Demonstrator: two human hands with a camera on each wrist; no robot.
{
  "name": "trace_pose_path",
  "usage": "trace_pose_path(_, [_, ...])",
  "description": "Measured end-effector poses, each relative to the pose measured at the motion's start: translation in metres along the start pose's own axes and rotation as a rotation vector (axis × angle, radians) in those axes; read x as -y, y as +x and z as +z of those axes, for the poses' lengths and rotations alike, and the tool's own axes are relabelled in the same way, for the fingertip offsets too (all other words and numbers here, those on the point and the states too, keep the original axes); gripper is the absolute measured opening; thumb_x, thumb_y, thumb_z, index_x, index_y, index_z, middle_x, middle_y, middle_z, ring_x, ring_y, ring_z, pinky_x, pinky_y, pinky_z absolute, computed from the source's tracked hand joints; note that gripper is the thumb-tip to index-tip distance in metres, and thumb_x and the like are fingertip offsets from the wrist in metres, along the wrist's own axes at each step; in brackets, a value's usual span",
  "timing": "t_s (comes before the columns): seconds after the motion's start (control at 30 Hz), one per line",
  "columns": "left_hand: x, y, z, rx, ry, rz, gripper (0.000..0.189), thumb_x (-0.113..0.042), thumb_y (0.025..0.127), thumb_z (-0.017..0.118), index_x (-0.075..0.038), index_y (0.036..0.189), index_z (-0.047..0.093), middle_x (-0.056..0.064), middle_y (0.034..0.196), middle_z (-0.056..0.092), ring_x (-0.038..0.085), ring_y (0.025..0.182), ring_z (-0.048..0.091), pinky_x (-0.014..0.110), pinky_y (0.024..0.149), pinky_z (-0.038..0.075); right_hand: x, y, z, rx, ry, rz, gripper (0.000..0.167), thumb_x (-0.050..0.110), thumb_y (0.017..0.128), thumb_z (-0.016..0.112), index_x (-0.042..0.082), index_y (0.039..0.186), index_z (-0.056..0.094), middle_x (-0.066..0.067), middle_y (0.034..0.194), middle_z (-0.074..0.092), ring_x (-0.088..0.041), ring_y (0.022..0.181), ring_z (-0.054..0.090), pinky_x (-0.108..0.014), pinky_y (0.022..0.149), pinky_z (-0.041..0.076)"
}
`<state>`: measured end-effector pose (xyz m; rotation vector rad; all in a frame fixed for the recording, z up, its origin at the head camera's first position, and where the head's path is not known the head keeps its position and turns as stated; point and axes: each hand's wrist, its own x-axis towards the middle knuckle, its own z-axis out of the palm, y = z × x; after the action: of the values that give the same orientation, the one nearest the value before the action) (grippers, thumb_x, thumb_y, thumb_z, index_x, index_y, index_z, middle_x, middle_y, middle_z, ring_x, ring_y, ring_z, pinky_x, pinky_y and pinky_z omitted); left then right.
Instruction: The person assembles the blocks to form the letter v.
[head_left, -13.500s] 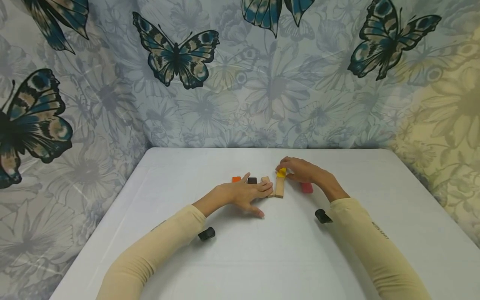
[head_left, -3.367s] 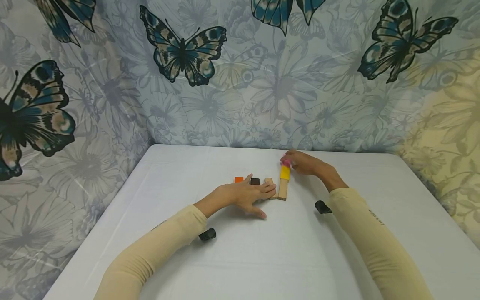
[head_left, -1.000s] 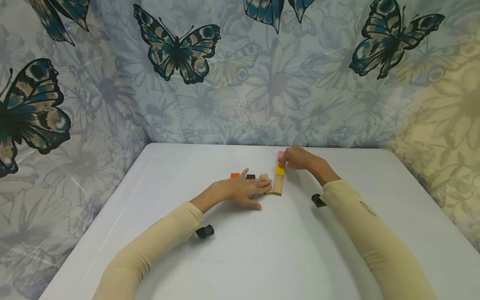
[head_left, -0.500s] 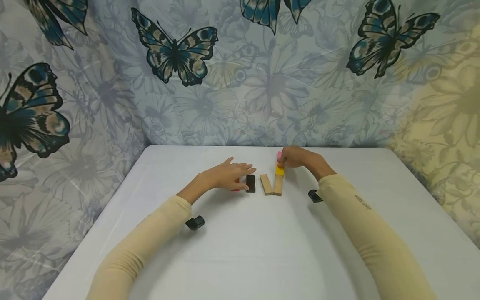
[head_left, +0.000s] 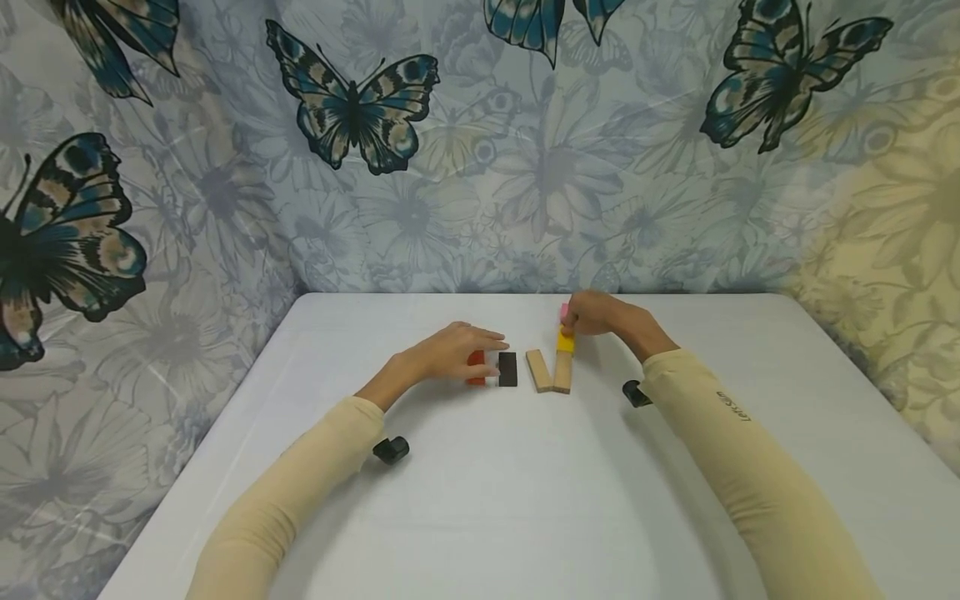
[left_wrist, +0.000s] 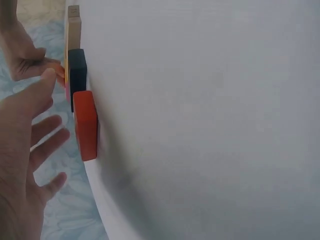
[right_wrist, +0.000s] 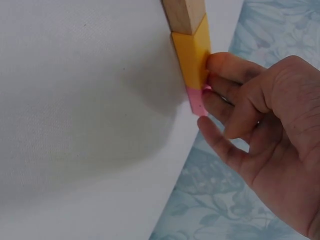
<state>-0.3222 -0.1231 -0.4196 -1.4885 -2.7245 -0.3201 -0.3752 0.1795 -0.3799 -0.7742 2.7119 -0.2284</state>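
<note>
My left hand hovers with fingers extended around the far end of a red-orange block. In the left wrist view, its fingers are spread beside that block, apart from it. A black block lies just right of it. My right hand touches the side of a yellow block with its fingertips, fingers bent and thumb folded in. A pink block adjoins the yellow one's far end. Two wooden blocks lie closer: one straight, in line with the yellow, and one slanted.
The white table extends toward the camera. Its far edge runs close behind the pink block. A butterfly-patterned cloth hangs behind the table. Small black wrist cameras sit beneath both sleeves.
The left hand has lifted off the wooden and black blocks and moved left to the red-orange block. The right hand has stayed at the yellow and pink blocks; earlier it placed the pink one there.
</note>
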Motion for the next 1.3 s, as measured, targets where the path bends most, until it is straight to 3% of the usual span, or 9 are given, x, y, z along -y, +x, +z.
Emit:
trace_pose_path(0.1, [-0.001,0.002,0.005,-0.027,0.001,0.056,0.05,-0.041,0.099,0.072,-0.011,0.138,0.069,0.012,0.143,0.068,0.026,0.132,0.067,0.048,0.112,0.051,0.001,0.001,0.0,0.002,-0.008,-0.002,0.03,0.013,0.099,0.07,-0.001,0.074,0.074,0.0,0.075,0.053,-0.016,0.071,0.042,-0.027,0.065,0.033])
trace_pose_path(0.27, [-0.007,0.003,0.007,-0.026,-0.011,0.066,0.046,-0.039,0.097,0.074,-0.01,0.133,0.073,0.008,0.139,0.072,0.024,0.127,0.07,0.043,0.109,0.054,0.002,0.002,0.0,-0.004,-0.014,0.007,0.027,0.012,0.099,0.069,0.0,0.077,0.079,-0.002,0.083,0.062,-0.018,0.076,0.047,-0.028,0.068,0.038])
trace_pose_path(0.6, [-0.015,0.007,0.01,-0.025,-0.028,0.027,0.037,-0.033,0.095,0.078,-0.005,0.119,0.076,0.012,0.134,0.073,0.024,0.11,0.076,0.042,0.104,0.057,0.001,0.001,0.0,-0.006,-0.014,-0.007,0.033,0.014,0.1,0.069,-0.004,0.072,0.074,0.002,0.071,0.048,-0.015,0.068,0.038,-0.026,0.064,0.031])
trace_pose_path(0.8, [-0.014,0.009,0.014,-0.027,-0.047,0.003,0.035,-0.032,0.094,0.079,-0.005,0.116,0.076,0.012,0.133,0.074,0.024,0.119,0.073,0.038,0.106,0.056,0.002,-0.001,0.001,-0.029,-0.017,0.021,0.027,0.016,0.099,0.071,0.0,0.079,0.081,-0.004,0.084,0.065,-0.017,0.073,0.046,-0.025,0.065,0.035])
trace_pose_path(0.9, [-0.014,0.01,0.015,-0.03,-0.056,-0.004,0.034,-0.032,0.093,0.08,-0.005,0.114,0.076,0.012,0.134,0.073,0.025,0.123,0.072,0.038,0.107,0.056,0.002,-0.001,0.001,-0.034,-0.026,0.025,0.027,0.016,0.099,0.071,0.0,0.079,0.081,-0.006,0.085,0.066,-0.017,0.072,0.046,-0.025,0.064,0.035])
trace_pose_path(1.13, [-0.018,0.01,0.012,-0.018,-0.072,-0.013,0.027,-0.03,0.093,0.08,-0.005,0.105,0.077,0.013,0.131,0.074,0.025,0.116,0.074,0.037,0.099,0.058,0.006,-0.001,0.002,-0.032,-0.021,0.055,0.021,0.015,0.098,0.071,0.003,0.087,0.085,-0.007,0.091,0.067,-0.019,0.077,0.05,-0.026,0.068,0.039])
trace_pose_path(1.3, [-0.02,0.011,0.012,-0.008,-0.084,-0.028,0.024,-0.029,0.094,0.08,-0.006,0.098,0.074,0.012,0.129,0.075,0.024,0.113,0.075,0.036,0.096,0.059,0.005,-0.001,0.001,-0.024,-0.014,0.067,0.025,0.016,0.1,0.07,0.004,0.084,0.084,-0.005,0.083,0.062,-0.017,0.072,0.046,-0.026,0.065,0.036])
